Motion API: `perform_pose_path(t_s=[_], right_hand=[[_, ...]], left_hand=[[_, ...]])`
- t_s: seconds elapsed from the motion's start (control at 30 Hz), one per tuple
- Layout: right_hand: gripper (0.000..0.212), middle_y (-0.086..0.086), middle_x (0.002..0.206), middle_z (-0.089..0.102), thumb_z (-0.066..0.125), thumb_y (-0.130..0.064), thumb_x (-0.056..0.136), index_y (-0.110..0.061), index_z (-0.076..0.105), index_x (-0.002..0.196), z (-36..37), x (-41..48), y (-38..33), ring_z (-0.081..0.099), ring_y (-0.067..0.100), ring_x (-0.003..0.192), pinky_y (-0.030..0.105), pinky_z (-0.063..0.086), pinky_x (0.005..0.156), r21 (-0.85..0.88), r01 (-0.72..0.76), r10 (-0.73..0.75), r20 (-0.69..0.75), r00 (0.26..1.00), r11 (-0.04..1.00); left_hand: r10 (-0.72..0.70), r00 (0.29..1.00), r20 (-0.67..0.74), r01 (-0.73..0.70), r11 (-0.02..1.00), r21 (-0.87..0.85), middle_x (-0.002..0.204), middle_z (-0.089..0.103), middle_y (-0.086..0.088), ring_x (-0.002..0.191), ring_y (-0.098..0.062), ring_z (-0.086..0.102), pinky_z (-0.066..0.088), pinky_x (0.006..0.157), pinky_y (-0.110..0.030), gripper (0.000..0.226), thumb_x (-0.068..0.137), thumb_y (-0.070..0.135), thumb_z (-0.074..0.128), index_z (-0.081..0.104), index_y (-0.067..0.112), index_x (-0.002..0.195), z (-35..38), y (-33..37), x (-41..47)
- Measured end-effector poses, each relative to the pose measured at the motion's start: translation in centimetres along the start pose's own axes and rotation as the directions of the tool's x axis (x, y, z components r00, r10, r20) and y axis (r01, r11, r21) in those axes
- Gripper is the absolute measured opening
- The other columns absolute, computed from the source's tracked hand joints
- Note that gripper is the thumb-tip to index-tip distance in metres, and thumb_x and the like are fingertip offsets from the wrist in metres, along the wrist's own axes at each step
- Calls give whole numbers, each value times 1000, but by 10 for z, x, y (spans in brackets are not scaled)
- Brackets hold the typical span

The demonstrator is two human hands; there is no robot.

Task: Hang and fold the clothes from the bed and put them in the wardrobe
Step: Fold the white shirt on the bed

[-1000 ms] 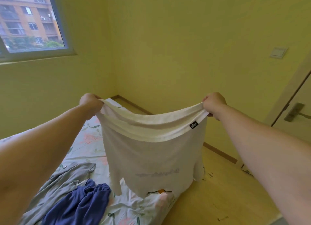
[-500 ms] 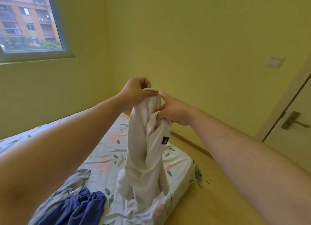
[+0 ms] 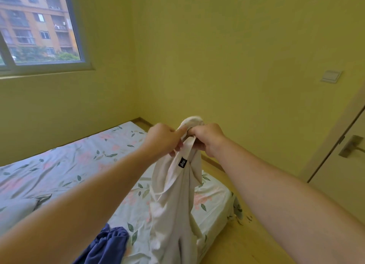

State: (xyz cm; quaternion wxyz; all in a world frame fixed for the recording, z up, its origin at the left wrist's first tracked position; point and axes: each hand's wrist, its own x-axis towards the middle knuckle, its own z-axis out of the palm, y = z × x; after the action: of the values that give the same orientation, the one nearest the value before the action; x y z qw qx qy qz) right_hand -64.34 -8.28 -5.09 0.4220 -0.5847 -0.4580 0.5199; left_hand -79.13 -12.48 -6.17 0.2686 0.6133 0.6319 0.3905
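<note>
Yellow walls enclose a low bed covered by a floral sheet. Above the bed's corner nearest the door, the left hand and right hand are raised close together. The fingers of both hands are curled around the gathered top of a white garment. It hangs bunched, with its lower part resting on the bed. A black label sits just below the hands; its text is unreadable. A blue garment lies on the bed's near edge. Grey cloth, possibly another garment, lies beside it on the bed.
</note>
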Motion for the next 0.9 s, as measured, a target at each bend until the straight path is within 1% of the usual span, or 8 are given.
perform_pose_path(t_s=[0.1, 0.2, 0.33, 0.47, 0.57, 0.67, 0.73, 0.9], right_hand=[[15, 14, 77, 75, 70, 8, 72, 1, 73, 84, 6, -1, 0, 74, 24, 61, 32, 58, 50, 24, -25, 25, -15, 1000, 999], [11, 13, 74, 75, 64, 1, 75, -2, 73, 80, 7, -3, -2, 72, 23, 55, 28, 55, 49, 41, -79, 77, 35, 996, 996], [19, 17, 83, 76, 60, -15, 81, -5, 74, 89, 4, -6, -8, 73, 27, 62, 33, 61, 56, 5, -126, 124, 153, 980, 992], [16, 20, 82, 76, 60, -11, 88, -2, 73, 93, -4, -5, -1, 70, 28, 61, 35, 62, 56, -39, -94, 96, 48, 994, 995], [13, 17, 76, 71, 59, -11, 90, -4, 70, 91, -27, 5, 1, 62, 28, 62, 34, 53, 59, -286, -23, -10, -111, 994, 958], [35, 17, 115, 68, 47, -34, 101, -9, 67, 114, -59, 21, -2, 66, 34, 99, 37, 54, 83, -629, -76, -131, -275, 952, 773], [43, 17, 134, 56, 43, -37, 105, -6, 62, 128, -79, 30, -1, 57, 35, 115, 36, 50, 91, -674, -160, -160, -387, 908, 721], [10, 21, 114, 67, 52, -8, 100, -3, 59, 96, -105, 39, 11, 56, 31, 83, 33, 43, 68, -625, -130, -191, -420, 887, 770]], left_hand=[[-87, 993, 77, 94, 991, -92, 75, 75, -2, 66, -15, 70, 59, 68, -38, 55, 83, 69, 62, 75, 15, 81, 16, -17, -11], [-6, 999, 35, 11, 989, -149, 89, 73, 8, 81, -8, 70, 57, 72, -29, 44, 71, 57, 83, 66, 25, 95, 32, -32, -17], [109, 994, -3, -108, 980, -168, 93, 72, 12, 82, 1, 68, 55, 73, -24, 34, 80, 32, 85, 61, 30, 104, 37, -46, -9], [186, 971, 153, -159, 972, -170, 81, 68, 7, 68, -7, 62, 51, 63, -27, 12, 93, 12, 69, 70, 23, 99, 27, -53, 4], [22, 951, 308, 56, 969, -242, 76, 65, -3, 68, -17, 63, 55, 59, -30, 34, 90, -14, 51, 74, 11, 93, 7, -58, 19], [-88, 955, 284, 158, 960, -232, 73, 66, -9, 70, -26, 66, 60, 62, -38, 53, 81, -24, 33, 73, 10, 70, -16, -67, 35], [-97, 963, 251, 136, 981, -141, 76, 64, -17, 72, -31, 65, 63, 68, -47, 45, 80, -25, 32, 70, -1, 73, -30, -75, 45], [-38, 980, 196, -54, 893, 446, 90, 72, -5, 81, -23, 65, 55, 66, -30, 41, 85, -11, 44, 77, 13, 86, -64, -88, 66]])
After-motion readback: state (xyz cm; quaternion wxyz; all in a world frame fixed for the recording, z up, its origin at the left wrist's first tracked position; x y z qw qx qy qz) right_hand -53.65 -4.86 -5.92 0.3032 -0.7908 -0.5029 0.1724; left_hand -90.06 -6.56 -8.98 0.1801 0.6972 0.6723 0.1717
